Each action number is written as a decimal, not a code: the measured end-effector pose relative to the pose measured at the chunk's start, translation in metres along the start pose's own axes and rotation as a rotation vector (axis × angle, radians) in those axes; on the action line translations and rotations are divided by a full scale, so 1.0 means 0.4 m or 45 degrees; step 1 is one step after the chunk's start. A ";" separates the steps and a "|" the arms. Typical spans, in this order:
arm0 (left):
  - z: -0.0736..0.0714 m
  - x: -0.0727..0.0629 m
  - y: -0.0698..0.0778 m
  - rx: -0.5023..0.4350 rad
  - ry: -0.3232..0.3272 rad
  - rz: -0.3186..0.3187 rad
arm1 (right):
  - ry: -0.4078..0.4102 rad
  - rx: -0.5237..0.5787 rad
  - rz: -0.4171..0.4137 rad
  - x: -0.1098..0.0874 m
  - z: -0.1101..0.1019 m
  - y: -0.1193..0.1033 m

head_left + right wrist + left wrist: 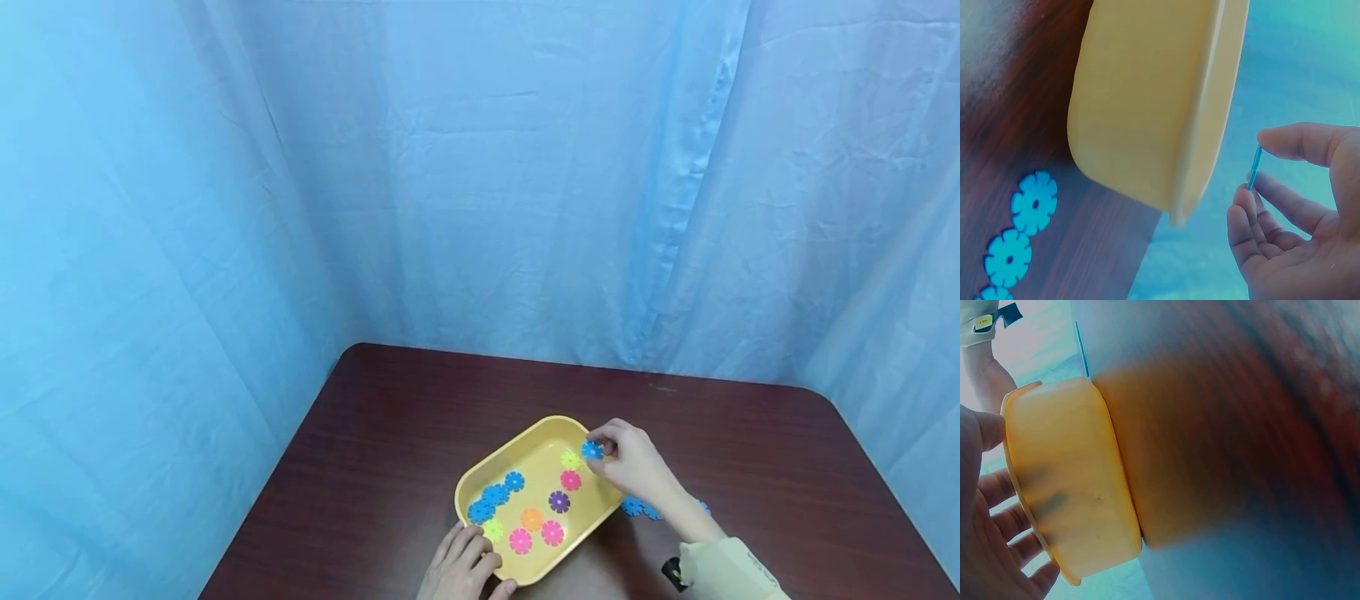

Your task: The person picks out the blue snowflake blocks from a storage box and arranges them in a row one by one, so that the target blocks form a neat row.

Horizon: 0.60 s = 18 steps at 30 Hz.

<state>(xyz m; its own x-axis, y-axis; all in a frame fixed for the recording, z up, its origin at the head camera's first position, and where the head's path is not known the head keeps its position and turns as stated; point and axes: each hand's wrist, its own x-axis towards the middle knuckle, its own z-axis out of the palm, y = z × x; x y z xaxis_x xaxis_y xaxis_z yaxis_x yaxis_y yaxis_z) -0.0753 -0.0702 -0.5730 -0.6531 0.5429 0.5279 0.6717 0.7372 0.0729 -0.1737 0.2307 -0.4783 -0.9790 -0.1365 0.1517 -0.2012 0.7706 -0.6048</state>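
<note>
My right hand point(636, 465) pinches a blue snowflake disc point(592, 450) between thumb and fingers, over the far right rim of a yellow plastic tub point(480, 465). In the right wrist view the disc shows edge-on at the fingertips. At the tub's near left corner my left hand point(459, 568) holds the rim, its fingers hooked over the edge. Inside the tub, several overlapping blue discs point(495, 494) lie along the left side. Pink discs point(521, 541), yellow discs point(571, 460), an orange disc point(532, 519) and a purple disc point(558, 502) are spread over its floor.
More blue discs point(1010, 257) lie on the dark wooden table point(390, 417) just right of the tub, partly covered by my right forearm in the head view. Light blue curtains point(487, 183) hang behind the table and at both sides.
</note>
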 end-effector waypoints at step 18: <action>-0.003 0.002 0.001 -0.022 -0.024 -0.010 | 0.025 -0.011 0.016 -0.021 -0.044 0.042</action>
<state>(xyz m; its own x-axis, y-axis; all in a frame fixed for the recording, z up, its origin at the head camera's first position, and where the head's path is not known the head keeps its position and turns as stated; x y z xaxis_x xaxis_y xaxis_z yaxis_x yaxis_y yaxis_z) -0.0750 -0.0700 -0.5717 -0.6648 0.5445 0.5115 0.6724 0.7345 0.0921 -0.1684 0.2559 -0.4761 -0.9805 -0.1149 0.1595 -0.1887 0.7774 -0.6000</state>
